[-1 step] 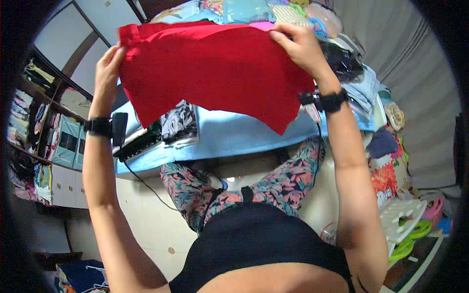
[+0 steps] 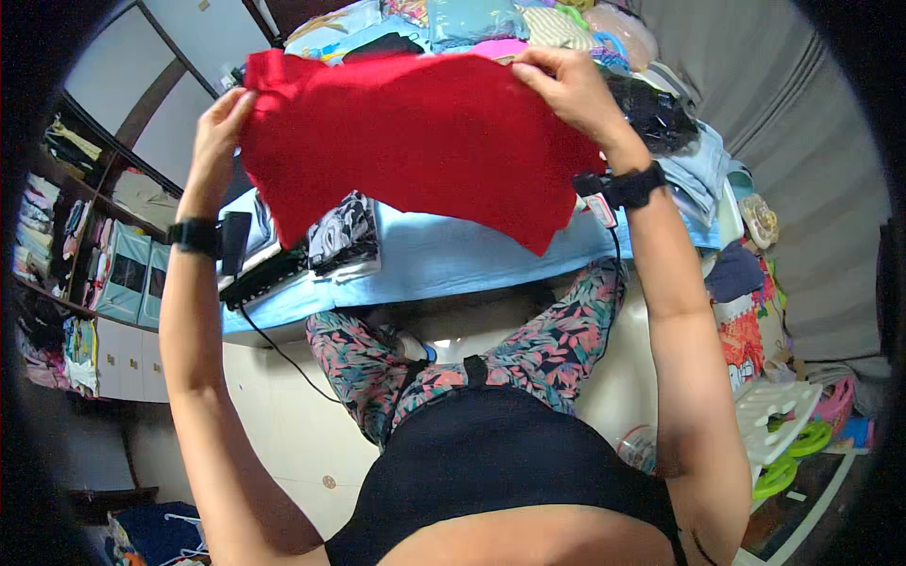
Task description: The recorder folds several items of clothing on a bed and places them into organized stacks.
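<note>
A plain red garment [image 2: 415,141] hangs stretched out between my two hands, held up above the bed's front edge. Its lower edge rises in the middle and drops to a point at either side; which kind of garment it is I cannot tell. My left hand [image 2: 224,121] pinches its left side near the upper corner. At the upper right edge, the thumb and fingers of my right hand [image 2: 571,90] are closed on the cloth. Behind and below it, a folded black-and-white patterned garment [image 2: 342,236] lies on the light blue bed sheet [image 2: 453,255], partly covered by the red cloth.
Piled clothes and a clear-wrapped blue package [image 2: 477,24] lie at the bed's far side. Folded denim [image 2: 694,179] rests at the right. Open shelves [image 2: 80,255] of clothes stand left, a grey curtain [image 2: 783,94] right. A black cable [image 2: 288,363] hangs from my left wrist.
My left hand has shifted slightly right with the garment's left side, and my right hand slightly left. The cloth's top edge has dipped, uncovering a dark item behind it.
</note>
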Action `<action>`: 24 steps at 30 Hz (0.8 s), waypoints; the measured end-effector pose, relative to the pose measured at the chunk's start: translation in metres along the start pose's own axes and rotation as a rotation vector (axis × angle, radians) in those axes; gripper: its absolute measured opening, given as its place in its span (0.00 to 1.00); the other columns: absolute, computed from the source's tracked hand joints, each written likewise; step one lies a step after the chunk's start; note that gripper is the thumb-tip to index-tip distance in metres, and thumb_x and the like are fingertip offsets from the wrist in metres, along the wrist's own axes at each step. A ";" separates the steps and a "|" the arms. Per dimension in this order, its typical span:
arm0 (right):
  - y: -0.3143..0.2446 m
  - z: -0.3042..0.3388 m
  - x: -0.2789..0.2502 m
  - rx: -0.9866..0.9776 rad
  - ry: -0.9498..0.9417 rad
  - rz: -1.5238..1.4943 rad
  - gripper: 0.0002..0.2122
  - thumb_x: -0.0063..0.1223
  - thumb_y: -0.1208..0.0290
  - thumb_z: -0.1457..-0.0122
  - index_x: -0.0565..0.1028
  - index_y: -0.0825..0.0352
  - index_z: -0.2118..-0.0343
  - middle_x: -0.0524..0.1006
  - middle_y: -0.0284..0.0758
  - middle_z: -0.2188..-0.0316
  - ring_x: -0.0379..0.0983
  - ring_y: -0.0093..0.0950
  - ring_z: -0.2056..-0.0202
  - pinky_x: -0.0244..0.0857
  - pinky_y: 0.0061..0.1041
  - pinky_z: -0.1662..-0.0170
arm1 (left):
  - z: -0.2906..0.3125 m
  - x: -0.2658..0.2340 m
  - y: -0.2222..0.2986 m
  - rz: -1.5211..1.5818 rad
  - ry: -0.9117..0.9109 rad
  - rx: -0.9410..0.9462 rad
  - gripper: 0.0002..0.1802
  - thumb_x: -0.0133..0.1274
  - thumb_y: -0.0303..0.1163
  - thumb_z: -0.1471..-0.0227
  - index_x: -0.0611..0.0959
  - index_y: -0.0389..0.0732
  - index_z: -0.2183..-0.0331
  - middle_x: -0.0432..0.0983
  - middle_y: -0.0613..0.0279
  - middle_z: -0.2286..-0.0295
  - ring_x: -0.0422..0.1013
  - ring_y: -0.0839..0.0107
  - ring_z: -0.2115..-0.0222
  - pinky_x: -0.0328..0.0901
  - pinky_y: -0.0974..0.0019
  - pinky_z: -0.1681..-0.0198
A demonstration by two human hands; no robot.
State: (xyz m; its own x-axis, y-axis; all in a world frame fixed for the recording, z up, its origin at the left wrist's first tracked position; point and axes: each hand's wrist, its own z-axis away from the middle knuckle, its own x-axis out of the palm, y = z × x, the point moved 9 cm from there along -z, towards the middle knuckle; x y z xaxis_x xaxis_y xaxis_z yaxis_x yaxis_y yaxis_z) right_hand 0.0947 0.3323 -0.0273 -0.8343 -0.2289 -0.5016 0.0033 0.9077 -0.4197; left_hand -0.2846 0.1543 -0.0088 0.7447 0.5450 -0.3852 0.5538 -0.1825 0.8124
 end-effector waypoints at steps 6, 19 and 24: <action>0.087 0.062 0.037 0.404 0.004 -0.356 0.07 0.51 0.70 0.40 0.75 0.68 0.67 0.74 0.26 0.74 0.66 0.16 0.70 0.63 0.20 0.66 | -0.002 0.037 -0.014 0.283 -0.011 -0.058 0.12 0.48 0.37 0.39 0.80 0.39 0.63 0.75 0.75 0.71 0.68 0.85 0.71 0.62 0.78 0.65; -0.019 0.192 0.214 0.228 -0.419 -0.311 0.08 0.50 0.66 0.41 0.74 0.65 0.66 0.74 0.45 0.76 0.74 0.43 0.72 0.66 0.35 0.70 | 0.188 0.218 -0.092 -0.484 -0.528 0.327 0.44 0.70 0.40 0.69 0.72 0.45 0.47 0.70 0.55 0.50 0.64 0.56 0.47 0.53 0.53 0.41; -0.038 0.241 0.247 0.298 -0.709 -0.505 0.08 0.51 0.64 0.42 0.75 0.64 0.68 0.76 0.44 0.75 0.75 0.42 0.72 0.67 0.37 0.70 | 0.259 0.249 -0.137 -0.707 -0.684 0.232 0.14 0.58 0.25 0.69 0.81 0.43 0.71 0.75 0.60 0.72 0.71 0.60 0.64 0.61 0.55 0.54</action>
State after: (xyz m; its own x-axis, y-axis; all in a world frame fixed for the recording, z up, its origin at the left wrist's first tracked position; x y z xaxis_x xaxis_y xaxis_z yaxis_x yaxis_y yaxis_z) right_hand 0.0215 0.1569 -0.3176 -0.2426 -0.8245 -0.5112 -0.0456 0.5360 -0.8430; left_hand -0.0784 0.1028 -0.3298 0.2314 0.0166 -0.9727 0.9552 -0.1935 0.2240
